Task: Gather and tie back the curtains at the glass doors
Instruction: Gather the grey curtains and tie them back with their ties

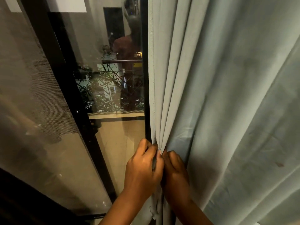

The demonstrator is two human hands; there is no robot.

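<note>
A pale grey-green curtain hangs over the right half of the view, its left edge bunched into narrow folds beside the black door frame. My left hand grips the curtain's leading edge low down, fingers curled round the gathered folds. My right hand sits right beside it and grips the adjoining folds, its fingertips hidden in the cloth. The two hands touch each other. No tie-back is in sight.
The glass door shows a balcony railing and plants outside at night. A mesh screen panel with a black frame slants across the left. More loose curtain cloth fills the right side.
</note>
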